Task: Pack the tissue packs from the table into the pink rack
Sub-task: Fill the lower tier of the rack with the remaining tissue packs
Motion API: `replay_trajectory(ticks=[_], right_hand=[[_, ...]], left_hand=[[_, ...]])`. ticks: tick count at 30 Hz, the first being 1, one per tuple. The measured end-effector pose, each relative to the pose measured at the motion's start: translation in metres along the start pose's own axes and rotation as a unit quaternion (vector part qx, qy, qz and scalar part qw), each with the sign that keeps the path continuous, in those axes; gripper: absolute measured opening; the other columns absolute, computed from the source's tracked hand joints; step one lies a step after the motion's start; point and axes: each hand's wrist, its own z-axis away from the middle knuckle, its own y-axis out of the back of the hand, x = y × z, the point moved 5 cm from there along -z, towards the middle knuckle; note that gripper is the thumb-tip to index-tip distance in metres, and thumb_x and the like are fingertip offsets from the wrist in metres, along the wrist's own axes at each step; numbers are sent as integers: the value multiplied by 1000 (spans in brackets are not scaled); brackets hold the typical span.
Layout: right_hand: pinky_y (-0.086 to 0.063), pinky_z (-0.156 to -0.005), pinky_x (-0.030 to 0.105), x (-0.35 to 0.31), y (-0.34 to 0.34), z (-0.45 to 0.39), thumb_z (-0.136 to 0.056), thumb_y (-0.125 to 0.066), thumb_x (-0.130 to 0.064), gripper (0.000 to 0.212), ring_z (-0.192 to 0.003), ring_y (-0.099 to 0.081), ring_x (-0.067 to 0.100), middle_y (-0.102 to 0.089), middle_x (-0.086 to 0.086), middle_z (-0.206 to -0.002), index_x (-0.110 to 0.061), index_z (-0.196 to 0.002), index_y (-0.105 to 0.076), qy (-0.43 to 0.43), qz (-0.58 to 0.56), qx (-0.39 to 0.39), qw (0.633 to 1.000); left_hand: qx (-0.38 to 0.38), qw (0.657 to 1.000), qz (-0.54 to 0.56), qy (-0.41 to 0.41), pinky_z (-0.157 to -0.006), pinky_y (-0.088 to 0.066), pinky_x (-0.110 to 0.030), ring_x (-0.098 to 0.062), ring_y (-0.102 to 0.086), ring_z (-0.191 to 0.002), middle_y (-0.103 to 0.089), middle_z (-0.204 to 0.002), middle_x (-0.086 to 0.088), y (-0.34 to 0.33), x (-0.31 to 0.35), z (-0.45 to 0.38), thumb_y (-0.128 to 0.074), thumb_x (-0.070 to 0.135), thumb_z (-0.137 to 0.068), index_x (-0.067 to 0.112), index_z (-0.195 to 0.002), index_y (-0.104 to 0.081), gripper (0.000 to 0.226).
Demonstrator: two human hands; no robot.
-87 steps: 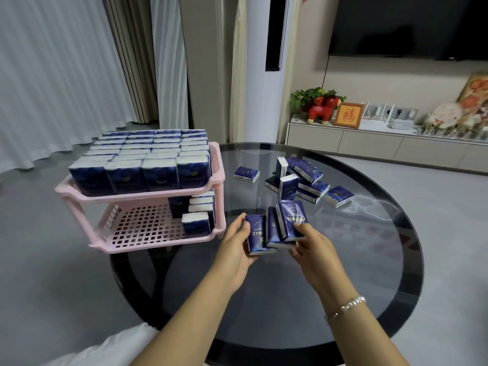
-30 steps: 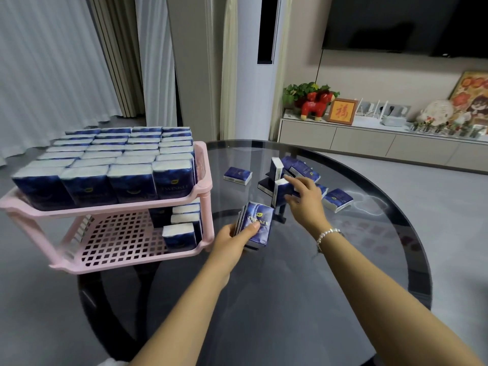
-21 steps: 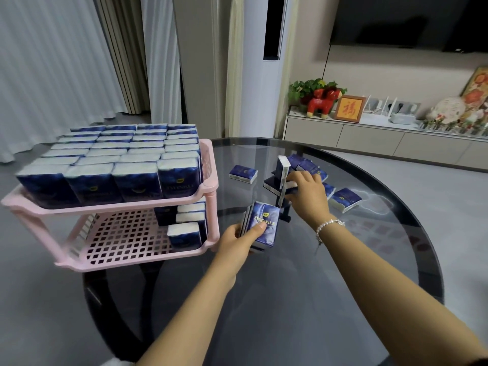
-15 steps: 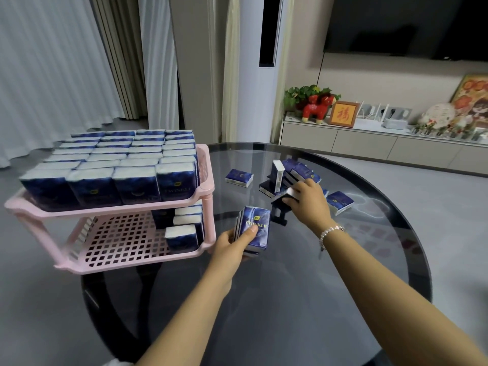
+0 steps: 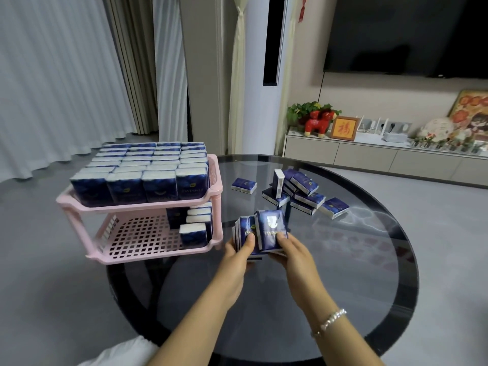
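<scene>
A small stack of dark blue tissue packs [image 5: 269, 228] stands upright on the glass table just right of the pink rack [image 5: 148, 204]. My left hand [image 5: 239, 256] grips the stack's left side, thumb on the front. My right hand [image 5: 293, 250] holds the frontmost pack against the stack from the right. The rack's top shelf is filled with rows of packs [image 5: 150, 170]. Its lower shelf holds several packs [image 5: 194, 225] at its right end. A loose heap of packs [image 5: 298, 192] lies further back on the table, with one single pack [image 5: 244, 185] to its left.
The round dark glass table [image 5: 343, 260] carries the rack at its left edge, overhanging the grey floor. A TV cabinet [image 5: 383, 157] with ornaments runs along the back right wall. Curtains hang at the left.
My right hand has drawn back from the heap with one pack and set it against the front of the stack that my left hand holds. The stack is thicker by one pack.
</scene>
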Motion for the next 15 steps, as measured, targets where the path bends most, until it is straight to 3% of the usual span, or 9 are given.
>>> replay_trajectory(ticks=[2,4,7,10,13,15], right_hand=[[-53,-83,26,2,-7,10,-97,-44,-15,24,-94,-67,19,-73,6,-97,-12,-100,-68,9,4,12,1000],[-50,-92,35,4,-11,16,-98,-44,-16,24,-100,-66,22,-72,6,-101,-15,-102,-67,15,15,20,1000],[-46,-100,40,7,-20,25,-98,-43,-18,25,-105,-65,19,-72,2,-106,-18,-110,-65,22,44,-14,999],[-46,-100,34,8,-32,28,-98,-43,-14,29,-107,-64,13,-70,-1,-111,-19,-120,-61,9,40,-77,996],[-50,-89,25,3,-43,24,-96,-41,-10,33,-106,-65,15,-69,2,-113,-17,-122,-59,-23,-16,-162,986],[-52,-86,27,-1,-49,21,-93,-45,-12,34,-106,-64,21,-67,10,-117,-10,-125,-56,-45,-65,-214,974]], left_hand=[[-17,1000,16,-7,-95,-47,-34,-24,-59,-114,-60,-130,-11,-5,3,7,-52,27,-95,14,-136,-40,45],[-19,999,24,-17,-85,-47,-30,-22,-60,-108,-60,-129,-12,-6,6,14,-56,37,-91,13,-135,-40,54],[-24,999,-25,-31,-97,-46,-34,-17,-62,-112,-63,-126,-5,3,6,20,-68,63,-70,18,-134,-40,83],[-26,996,-69,-57,-97,-46,-28,-8,-63,-108,-65,-121,2,16,12,25,-71,44,-79,22,-129,-45,60],[-24,998,-32,-57,-91,-48,-31,-15,-66,-102,-69,-114,-3,29,20,32,-71,33,-79,19,-126,-54,52],[-41,998,-4,-47,-82,-47,-29,-16,-66,-96,-70,-110,-5,37,27,38,-69,29,-80,16,-124,-55,49]])
